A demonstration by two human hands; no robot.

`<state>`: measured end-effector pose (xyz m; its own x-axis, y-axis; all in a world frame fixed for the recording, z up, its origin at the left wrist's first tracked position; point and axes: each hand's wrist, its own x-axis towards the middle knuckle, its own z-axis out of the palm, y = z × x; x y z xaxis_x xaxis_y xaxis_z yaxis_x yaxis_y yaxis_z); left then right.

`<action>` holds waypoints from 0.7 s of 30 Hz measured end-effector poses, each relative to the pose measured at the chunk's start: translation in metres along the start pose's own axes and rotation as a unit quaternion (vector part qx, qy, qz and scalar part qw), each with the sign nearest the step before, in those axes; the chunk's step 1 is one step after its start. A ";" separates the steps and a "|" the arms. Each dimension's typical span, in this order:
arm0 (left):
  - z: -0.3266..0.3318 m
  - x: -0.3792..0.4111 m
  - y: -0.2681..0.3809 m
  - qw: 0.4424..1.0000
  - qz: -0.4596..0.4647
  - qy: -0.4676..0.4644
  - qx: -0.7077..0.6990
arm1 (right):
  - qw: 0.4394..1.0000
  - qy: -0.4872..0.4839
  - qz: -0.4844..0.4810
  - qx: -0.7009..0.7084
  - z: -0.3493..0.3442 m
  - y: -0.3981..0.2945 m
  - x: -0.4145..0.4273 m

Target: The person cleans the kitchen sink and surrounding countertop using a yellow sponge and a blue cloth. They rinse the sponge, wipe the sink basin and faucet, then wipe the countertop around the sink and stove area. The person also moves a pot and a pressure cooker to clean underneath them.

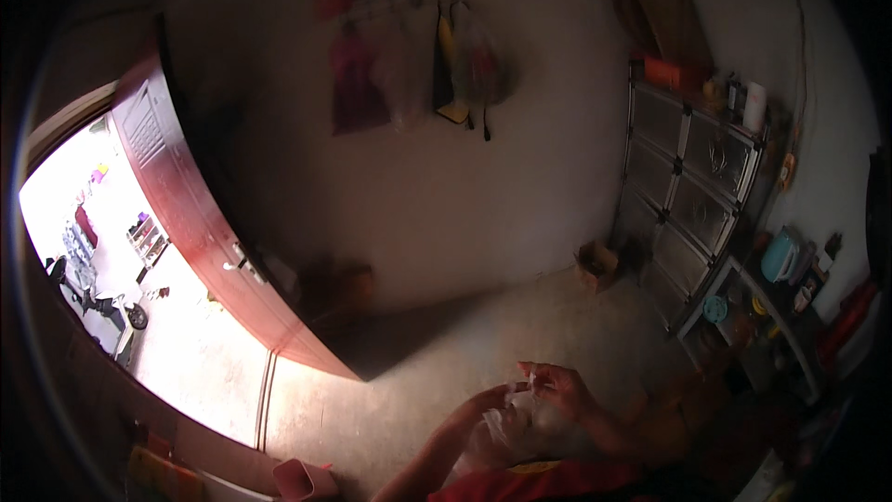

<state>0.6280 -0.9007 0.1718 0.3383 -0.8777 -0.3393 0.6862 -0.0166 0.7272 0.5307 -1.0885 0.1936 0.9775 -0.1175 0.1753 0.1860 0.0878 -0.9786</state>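
A thin translucent plastic bag (498,429) hangs between my two hands, low in the view and close to my body. My left hand (498,397) reaches in from the lower left, its fingers closed on the upper edge of the plastic. From the right comes my right hand (557,385), pinching a twisted, whitish bit of the plastic near the left fingertips. The dim light hides what, if anything, the bag contains. Below it shows the red cloth (536,484) of my clothing.
A red door (202,223) stands open at left onto a bright yard with a scooter (115,310). A pink bin (296,480) is at lower left. Right are a cabinet (686,188), a cardboard box (596,266) and a cluttered glass-topped table (773,314). Bags hang on the wall.
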 end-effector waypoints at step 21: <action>-0.142 0.093 0.278 0.832 0.158 0.130 0.515 | 0.953 -0.168 -0.013 -0.251 -0.090 -0.078 0.295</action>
<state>0.9424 -0.9191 0.2575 0.6167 -0.7853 -0.0547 -0.3342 -0.3241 0.8850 0.7953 -1.2191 0.3121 0.9653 0.2186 0.1428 0.2229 -0.4051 -0.8867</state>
